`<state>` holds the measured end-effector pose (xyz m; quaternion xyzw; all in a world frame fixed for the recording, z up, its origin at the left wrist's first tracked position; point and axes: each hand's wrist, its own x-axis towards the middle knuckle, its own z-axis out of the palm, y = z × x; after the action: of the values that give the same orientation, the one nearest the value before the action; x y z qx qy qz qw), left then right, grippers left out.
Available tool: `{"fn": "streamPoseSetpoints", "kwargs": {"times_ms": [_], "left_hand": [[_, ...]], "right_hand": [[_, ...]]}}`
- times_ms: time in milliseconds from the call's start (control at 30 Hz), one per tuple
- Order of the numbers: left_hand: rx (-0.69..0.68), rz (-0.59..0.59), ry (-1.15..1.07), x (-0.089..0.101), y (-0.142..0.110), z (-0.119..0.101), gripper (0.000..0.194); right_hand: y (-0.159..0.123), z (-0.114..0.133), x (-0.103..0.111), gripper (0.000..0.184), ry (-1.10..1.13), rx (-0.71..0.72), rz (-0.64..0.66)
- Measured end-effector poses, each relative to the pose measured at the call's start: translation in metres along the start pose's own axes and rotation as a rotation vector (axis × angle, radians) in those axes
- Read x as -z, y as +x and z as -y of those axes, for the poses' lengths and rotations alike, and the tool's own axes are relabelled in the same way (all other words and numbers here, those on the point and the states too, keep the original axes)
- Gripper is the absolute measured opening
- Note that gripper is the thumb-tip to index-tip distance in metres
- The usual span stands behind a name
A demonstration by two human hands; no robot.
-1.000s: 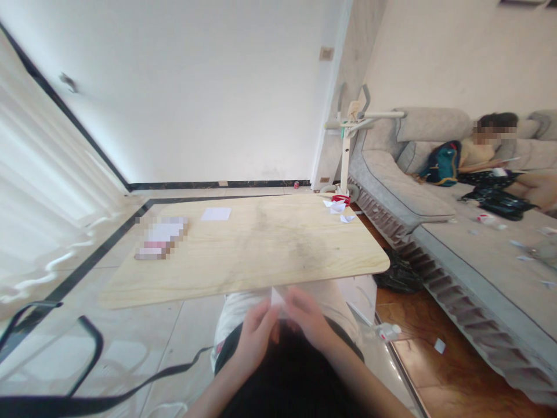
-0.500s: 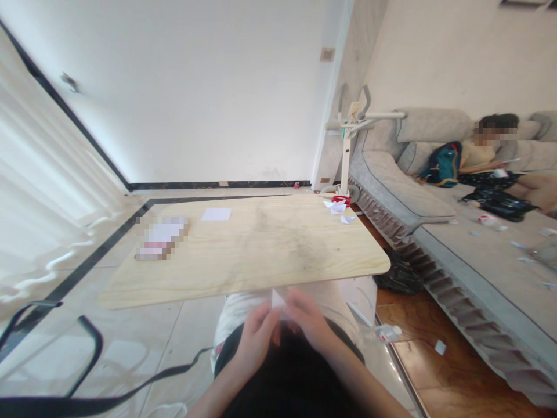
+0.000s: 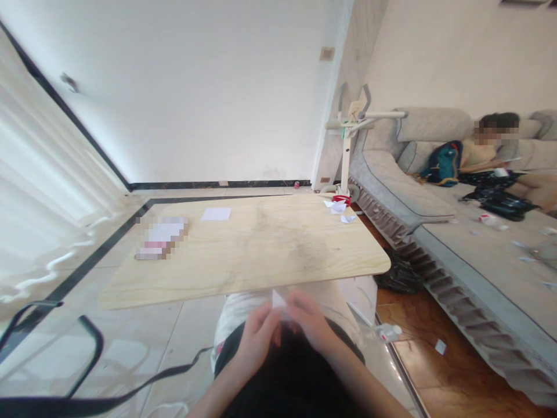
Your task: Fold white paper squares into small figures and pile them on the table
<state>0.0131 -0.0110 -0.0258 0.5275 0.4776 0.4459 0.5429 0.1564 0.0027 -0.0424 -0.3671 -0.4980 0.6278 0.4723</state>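
Observation:
A small piece of folded white paper is held over my lap, just short of the table's near edge. My left hand pinches it from the left, thumb on top. From the other side, my right hand grips it with bent fingers. The paper's upper part shows as a pointed triangle; its lower part is covered by my fingers. Folded white paper pieces rest at the table's far right corner. A flat white sheet lies near the far edge on the left.
The wooden table spans the front, with a blurred-out stack on its left. A grey sofa runs along the right, where a person sits. On the floor are a plastic bottle and a black bag.

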Motion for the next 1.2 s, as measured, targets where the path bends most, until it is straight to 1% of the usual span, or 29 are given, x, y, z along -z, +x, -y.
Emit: {"fn": "streamPoseSetpoints", "kwargs": {"times_ms": [200,533,733,933,1067,1200], "left_hand": [[-0.012,0.045,0.010,0.0005,0.0003,-0.0010,0.044],[0.001,0.049,0.006,0.0000,0.0001,-0.0010,0.047],[0.017,0.103,-0.001,-0.0003,-0.0018,-0.0002,0.049],[0.037,0.061,-0.039,-0.0004,-0.0021,-0.0003,0.049],[0.063,0.055,-0.082,-0.0004,-0.0018,-0.0004,0.047],[0.092,0.041,-0.136,-0.0005,-0.0005,0.0045,0.045]], "right_hand": [[0.0003,-0.0016,0.0004,0.030,0.015,0.003,0.007],[0.0008,-0.0042,0.0010,0.027,0.034,0.008,0.014],[0.0009,-0.0044,0.0005,0.030,-0.008,0.019,0.001],[0.0005,-0.0039,0.0013,0.039,-0.058,0.015,0.034],[-0.0005,-0.0026,0.0012,0.043,-0.038,0.002,0.058],[-0.0022,-0.0007,-0.0001,0.045,-0.003,-0.008,0.093]]}}
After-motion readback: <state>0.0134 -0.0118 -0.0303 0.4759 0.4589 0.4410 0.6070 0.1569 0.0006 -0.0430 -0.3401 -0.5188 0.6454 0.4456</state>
